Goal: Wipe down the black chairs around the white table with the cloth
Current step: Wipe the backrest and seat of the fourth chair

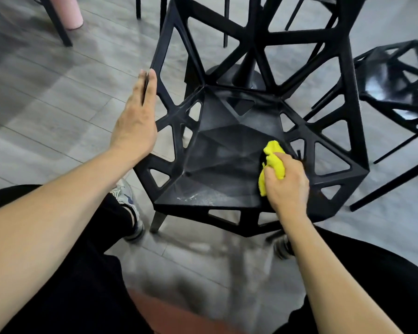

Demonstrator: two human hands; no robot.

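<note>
A black chair (222, 150) with a geometric cut-out frame stands right in front of me, its seat faceted and faintly streaked. My right hand (286, 182) grips a bunched yellow cloth (273, 162) and presses it against the right side of the seat. My left hand (136, 116) rests flat with straight fingers against the outer edge of the chair's left armrest.
A second black chair (396, 88) stands at the right. The black pedestal base (239, 75) of the table shows behind the chair's back. More chair legs and a pink cylinder (68, 13) stand at the far left on the grey plank floor. My shoes sit under the chair's front edge.
</note>
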